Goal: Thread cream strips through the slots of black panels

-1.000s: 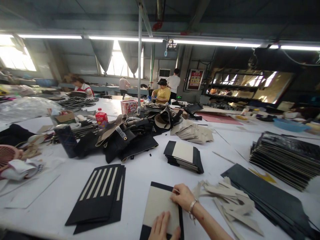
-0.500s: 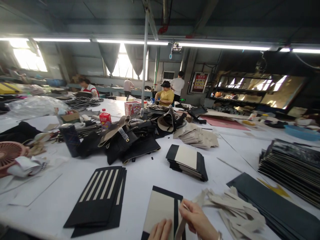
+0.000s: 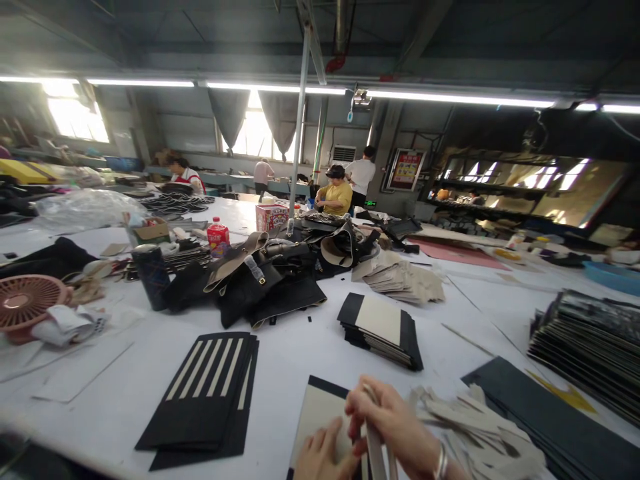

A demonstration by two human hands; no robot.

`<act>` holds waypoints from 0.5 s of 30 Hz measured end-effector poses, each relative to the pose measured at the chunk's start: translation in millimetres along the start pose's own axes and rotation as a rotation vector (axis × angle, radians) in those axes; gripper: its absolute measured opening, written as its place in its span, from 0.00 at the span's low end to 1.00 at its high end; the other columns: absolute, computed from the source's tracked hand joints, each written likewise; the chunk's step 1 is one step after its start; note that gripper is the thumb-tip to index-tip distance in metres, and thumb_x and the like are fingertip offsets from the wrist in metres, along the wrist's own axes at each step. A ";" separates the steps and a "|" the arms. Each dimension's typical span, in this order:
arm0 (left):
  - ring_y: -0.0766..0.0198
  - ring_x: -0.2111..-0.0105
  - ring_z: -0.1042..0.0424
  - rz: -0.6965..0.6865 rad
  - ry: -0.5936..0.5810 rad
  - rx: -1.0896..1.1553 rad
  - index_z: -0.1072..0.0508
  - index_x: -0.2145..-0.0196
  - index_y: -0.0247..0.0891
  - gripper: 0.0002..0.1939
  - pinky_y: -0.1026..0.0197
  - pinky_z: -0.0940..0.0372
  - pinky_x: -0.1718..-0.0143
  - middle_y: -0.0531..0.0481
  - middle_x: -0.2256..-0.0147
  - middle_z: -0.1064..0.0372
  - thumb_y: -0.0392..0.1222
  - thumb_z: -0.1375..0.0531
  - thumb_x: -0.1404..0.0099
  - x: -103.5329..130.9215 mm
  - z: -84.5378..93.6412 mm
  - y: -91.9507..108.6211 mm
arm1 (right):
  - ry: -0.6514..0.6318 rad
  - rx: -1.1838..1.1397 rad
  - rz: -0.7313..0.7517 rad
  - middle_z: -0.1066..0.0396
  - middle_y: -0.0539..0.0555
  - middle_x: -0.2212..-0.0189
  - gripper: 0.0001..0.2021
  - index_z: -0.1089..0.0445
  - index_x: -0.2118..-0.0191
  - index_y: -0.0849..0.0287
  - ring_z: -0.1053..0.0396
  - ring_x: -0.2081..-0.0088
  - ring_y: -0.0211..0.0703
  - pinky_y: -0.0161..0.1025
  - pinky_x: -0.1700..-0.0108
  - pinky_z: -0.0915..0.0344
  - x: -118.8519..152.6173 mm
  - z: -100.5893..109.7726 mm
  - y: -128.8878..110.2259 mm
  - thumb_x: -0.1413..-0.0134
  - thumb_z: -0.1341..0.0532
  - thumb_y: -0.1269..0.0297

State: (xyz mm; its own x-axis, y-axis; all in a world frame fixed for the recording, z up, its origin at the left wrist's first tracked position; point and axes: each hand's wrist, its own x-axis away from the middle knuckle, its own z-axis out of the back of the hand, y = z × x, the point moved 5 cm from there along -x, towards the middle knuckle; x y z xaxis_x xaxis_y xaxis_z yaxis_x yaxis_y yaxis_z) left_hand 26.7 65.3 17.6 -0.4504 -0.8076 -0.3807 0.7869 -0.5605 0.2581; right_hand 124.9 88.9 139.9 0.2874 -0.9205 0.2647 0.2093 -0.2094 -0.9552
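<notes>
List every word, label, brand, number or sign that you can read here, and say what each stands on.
No text is readable.
Red bottle: label lettering, too blurred.
Patterned red box: print too small.
Framed wall poster: writing too small.
Green lit sign: marks too small.
Crumpled white paper: dark marks, too blurred.

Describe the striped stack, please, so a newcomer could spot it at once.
On the white table, left of the left hand, lies a low stack of black sheets. Its top bears several pale stripes, whereas the farther stack shows one wide panel.
</notes>
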 end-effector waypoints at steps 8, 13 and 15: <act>0.45 0.56 0.32 0.219 -0.154 0.019 0.42 0.43 0.53 0.39 0.44 0.34 0.60 0.47 0.44 0.42 0.69 0.42 0.49 -21.6 -12.2 -9.3 | 0.245 0.620 -0.179 0.44 0.44 0.86 0.05 0.40 0.82 0.58 0.42 0.81 0.33 0.31 0.79 0.46 -75.3 40.2 62.2 0.67 0.41 0.70; 0.44 0.55 0.34 0.236 -0.228 0.071 0.40 0.45 0.56 0.39 0.45 0.35 0.60 0.47 0.42 0.44 0.69 0.41 0.52 -24.5 -11.5 -8.4 | 0.208 0.764 -0.137 0.35 0.48 0.83 0.02 0.34 0.82 0.59 0.38 0.77 0.37 0.33 0.75 0.47 -90.4 25.9 69.2 0.71 0.40 0.69; 0.43 0.53 0.36 0.251 -0.294 0.124 0.42 0.43 0.55 0.39 0.43 0.36 0.58 0.45 0.41 0.47 0.67 0.40 0.51 -28.3 -4.4 -6.4 | 0.185 0.797 -0.161 0.33 0.50 0.82 0.02 0.33 0.82 0.59 0.37 0.77 0.38 0.34 0.76 0.46 -95.8 26.1 70.1 0.72 0.41 0.70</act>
State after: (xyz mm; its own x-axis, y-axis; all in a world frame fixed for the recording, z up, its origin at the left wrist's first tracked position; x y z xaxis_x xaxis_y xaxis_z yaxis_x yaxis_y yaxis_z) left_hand 36.2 92.5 22.8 -0.3663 -0.9301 -0.0265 0.8391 -0.3425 0.4225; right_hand 136.4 171.1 51.0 0.0534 -0.9532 0.2976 0.8536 -0.1111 -0.5090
